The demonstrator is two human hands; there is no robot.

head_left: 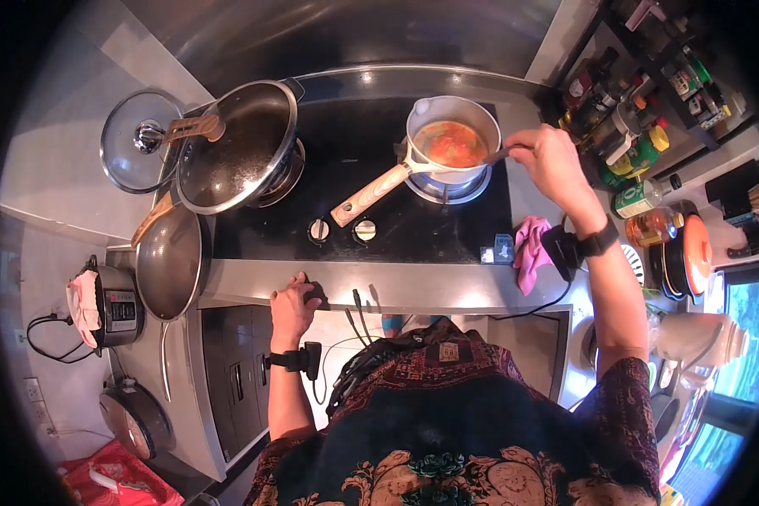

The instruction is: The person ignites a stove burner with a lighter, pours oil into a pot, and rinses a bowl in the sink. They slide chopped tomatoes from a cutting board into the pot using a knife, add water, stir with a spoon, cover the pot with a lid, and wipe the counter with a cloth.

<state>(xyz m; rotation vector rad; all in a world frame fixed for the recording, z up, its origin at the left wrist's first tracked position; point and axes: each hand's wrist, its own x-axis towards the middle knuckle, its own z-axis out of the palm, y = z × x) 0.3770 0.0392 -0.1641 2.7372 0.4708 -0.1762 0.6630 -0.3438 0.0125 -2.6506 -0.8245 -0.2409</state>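
My right hand (552, 169) is closed round the dark handle of a utensil (497, 156) at the right rim of a white saucepan (452, 175). The utensil's working end is hidden, so its kind does not show. Reddish-orange soup or sauce (453, 145) with lumps fills part of the saucepan. The pan stands on the right burner, its wooden handle (371, 194) pointing to the front left. My left hand (294, 306) rests on the counter's front edge (379, 283), fingers loosely apart, holding nothing.
A large wok (243, 148) sits on the left burner, beside a glass lid (142, 139) and a frying pan (169, 266). A pink cloth (532, 253) lies right of the cooktop. Bottles (641, 198) and an orange-lidded pot (691, 244) stand further right.
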